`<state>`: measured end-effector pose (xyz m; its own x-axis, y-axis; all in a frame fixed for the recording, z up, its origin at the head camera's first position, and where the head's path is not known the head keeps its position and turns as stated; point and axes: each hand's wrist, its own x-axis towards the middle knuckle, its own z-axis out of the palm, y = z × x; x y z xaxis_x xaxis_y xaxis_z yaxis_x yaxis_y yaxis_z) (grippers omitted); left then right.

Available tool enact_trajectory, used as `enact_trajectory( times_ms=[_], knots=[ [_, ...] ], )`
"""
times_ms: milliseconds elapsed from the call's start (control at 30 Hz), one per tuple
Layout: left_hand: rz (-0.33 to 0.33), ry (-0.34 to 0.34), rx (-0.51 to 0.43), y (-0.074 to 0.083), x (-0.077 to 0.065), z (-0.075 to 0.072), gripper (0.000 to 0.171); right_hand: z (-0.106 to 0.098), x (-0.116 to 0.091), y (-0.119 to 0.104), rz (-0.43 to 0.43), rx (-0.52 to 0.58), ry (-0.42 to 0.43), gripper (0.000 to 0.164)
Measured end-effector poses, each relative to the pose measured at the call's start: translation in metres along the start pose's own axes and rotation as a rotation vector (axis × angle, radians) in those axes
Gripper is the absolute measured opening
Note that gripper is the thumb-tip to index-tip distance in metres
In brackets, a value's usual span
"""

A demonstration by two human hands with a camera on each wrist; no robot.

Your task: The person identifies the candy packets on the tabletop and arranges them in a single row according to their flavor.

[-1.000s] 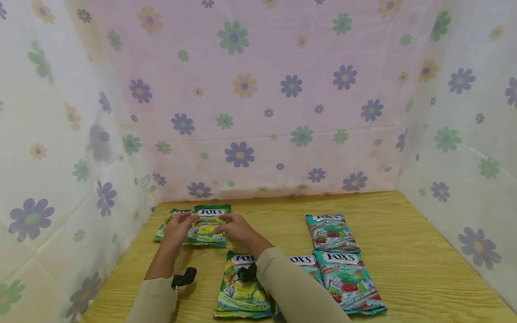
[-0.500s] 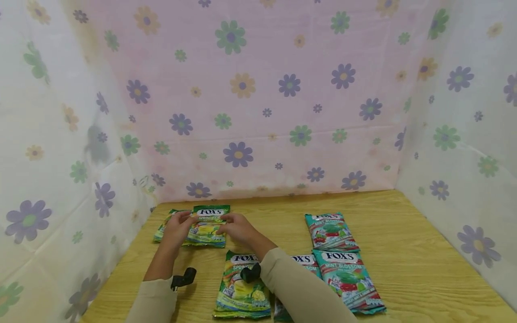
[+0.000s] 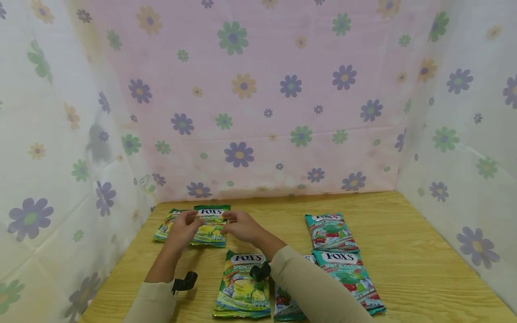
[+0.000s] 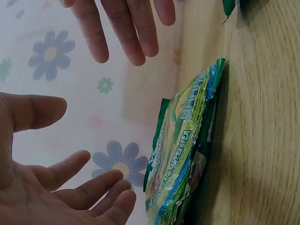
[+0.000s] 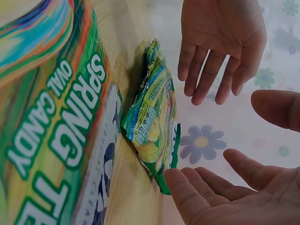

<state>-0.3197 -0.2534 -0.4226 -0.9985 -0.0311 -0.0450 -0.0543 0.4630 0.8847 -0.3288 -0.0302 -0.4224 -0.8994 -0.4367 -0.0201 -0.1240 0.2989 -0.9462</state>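
At the back left of the table, a green and yellow bag of Fox's Spring Tea candy lies partly over a second such bag. My left hand is over the left side of the pair, and my right hand is by the upper bag's right edge. The left wrist view shows my left palm facing my right fingers, with a gap between hands and bag. In the right wrist view, too, the fingers of my right hand are spread and grip nothing.
Another Spring Tea bag lies at the front middle. To its right are teal Mint Blossom bags: one partly under my right sleeve, one beside it, one farther back. Flowered cloth walls the wooden table.
Both hands have drawn slightly back toward me and to the right from over the upper bag. My right sleeve now uncovers more of the front Spring Tea bag. The bags have not visibly moved.
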Motion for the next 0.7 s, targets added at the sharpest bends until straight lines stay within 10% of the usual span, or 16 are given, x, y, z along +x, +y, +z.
enact_trajectory(
  times_ms=[700],
  knots=[
    [0.093,-0.076,0.149,0.011,-0.023,0.020,0.061,-0.027,-0.033,0.004,-0.043,-0.067,-0.062,0.063]
  ],
)
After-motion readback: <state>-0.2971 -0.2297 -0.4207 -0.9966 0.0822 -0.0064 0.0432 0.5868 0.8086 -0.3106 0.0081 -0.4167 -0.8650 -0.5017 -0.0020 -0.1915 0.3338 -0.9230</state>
